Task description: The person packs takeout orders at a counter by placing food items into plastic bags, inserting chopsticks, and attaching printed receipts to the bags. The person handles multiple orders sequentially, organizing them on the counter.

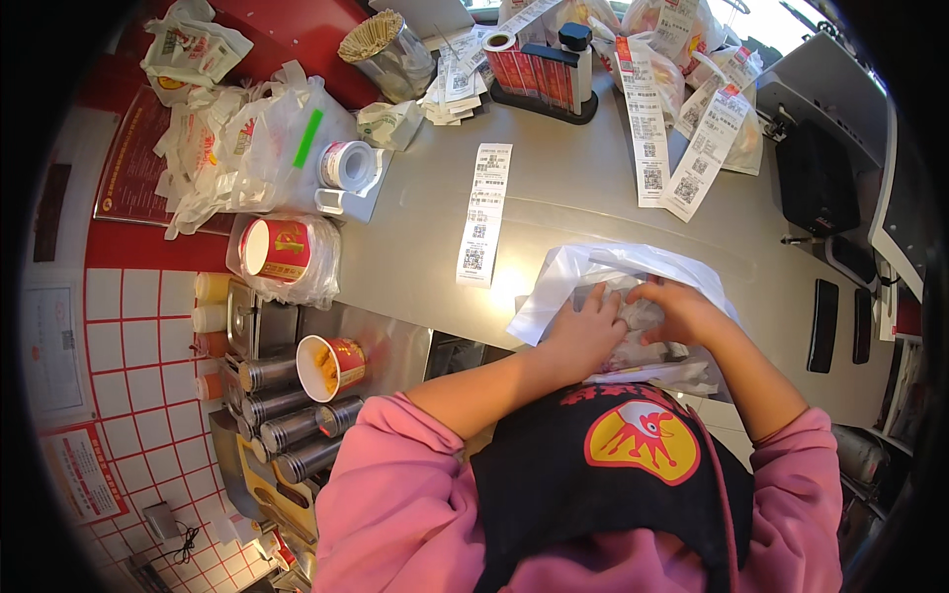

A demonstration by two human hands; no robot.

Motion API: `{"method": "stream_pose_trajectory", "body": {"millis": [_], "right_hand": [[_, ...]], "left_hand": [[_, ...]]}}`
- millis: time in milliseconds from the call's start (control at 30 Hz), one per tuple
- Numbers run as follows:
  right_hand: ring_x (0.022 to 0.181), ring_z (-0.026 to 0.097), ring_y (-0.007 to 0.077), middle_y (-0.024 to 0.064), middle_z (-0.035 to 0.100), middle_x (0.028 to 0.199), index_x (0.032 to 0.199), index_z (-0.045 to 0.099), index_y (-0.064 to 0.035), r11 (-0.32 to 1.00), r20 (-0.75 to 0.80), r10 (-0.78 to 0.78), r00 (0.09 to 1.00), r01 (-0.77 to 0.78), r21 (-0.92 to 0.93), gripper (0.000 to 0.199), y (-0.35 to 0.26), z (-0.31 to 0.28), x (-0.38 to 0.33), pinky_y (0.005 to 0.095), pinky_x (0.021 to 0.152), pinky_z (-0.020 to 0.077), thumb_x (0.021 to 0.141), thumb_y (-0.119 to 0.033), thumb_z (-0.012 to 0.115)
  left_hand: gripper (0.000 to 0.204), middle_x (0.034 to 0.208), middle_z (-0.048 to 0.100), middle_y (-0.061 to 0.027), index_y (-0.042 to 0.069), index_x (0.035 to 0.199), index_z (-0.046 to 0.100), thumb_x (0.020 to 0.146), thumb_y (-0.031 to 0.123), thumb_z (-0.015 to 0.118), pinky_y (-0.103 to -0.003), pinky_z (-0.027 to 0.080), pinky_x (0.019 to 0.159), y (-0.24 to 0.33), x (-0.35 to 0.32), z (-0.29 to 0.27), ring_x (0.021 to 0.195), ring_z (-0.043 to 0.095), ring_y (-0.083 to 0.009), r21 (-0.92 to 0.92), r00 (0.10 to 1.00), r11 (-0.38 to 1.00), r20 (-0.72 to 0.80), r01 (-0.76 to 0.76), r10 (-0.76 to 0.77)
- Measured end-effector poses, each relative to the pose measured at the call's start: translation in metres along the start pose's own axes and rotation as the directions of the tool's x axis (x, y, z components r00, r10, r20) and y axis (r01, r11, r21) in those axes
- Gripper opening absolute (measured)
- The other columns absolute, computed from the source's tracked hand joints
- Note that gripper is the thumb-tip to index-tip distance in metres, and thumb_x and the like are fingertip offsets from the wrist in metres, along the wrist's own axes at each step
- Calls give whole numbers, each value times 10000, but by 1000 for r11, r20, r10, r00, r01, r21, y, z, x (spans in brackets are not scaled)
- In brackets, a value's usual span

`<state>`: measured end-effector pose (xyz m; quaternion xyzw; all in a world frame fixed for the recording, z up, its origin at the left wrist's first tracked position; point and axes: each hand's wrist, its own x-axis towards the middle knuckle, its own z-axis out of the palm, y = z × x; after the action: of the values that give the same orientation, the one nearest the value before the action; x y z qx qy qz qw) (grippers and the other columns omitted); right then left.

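Observation:
A white plastic bag (pixel 593 267) lies open on the steel counter (pixel 573 188) right in front of me. Both my hands are pushed into its mouth. My left hand (pixel 583 331) presses on a crumpled paper-wrapped item (pixel 641 318) inside the bag. My right hand (pixel 682 311) grips the same wrapped item from the right, fingers curled. The two hands touch at the fingertips. A white paper slip (pixel 633 374) pokes out under my wrists at the counter's near edge.
A long receipt (pixel 484 212) lies left of the bag. More bagged orders with receipts (pixel 682 119) sit at the back right. A red paper cup stack (pixel 277 249), tape roll (pixel 346 163), toothpick tin (pixel 386 49) and seasoning shakers (pixel 282 405) are at the left.

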<state>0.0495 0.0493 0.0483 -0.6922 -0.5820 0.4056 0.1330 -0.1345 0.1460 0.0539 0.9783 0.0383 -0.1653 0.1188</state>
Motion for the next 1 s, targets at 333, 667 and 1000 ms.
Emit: {"method": "stream_pose_trajectory", "body": {"millis": [333,667,1000], "right_hand": [[1264,391,360,166,428,1368,1388,351,-134,951,-64,271,960,-277,-139,995,-26,2,19,381,1033,353,521,-111,838],[1137,465,343,91,502,1257,1185,588,-168,929,-483,-129,866,-64,-364,661,-90,27,-15,449,921,375,564,-195,812],[1167,465,305,106,535,1244,1041,635,-104,955,-475,216,853,-286,-79,552,-44,16,1,482,1015,300,570,-319,824]], "left_hand": [[526,1310,461,-148,144,1212,510,718,199,683,-592,394,876,-35,-6,-12,1220,414,-339,-101,975,976,-125,-195,182],[1041,1377,365,-166,164,1409,316,541,392,844,-646,344,906,-81,9,-5,1244,381,-383,-75,999,997,48,-2,5],[560,1169,555,-176,62,1188,539,717,285,744,-350,475,858,-104,-8,-15,1049,554,-314,-453,950,846,-254,-280,179]]}}
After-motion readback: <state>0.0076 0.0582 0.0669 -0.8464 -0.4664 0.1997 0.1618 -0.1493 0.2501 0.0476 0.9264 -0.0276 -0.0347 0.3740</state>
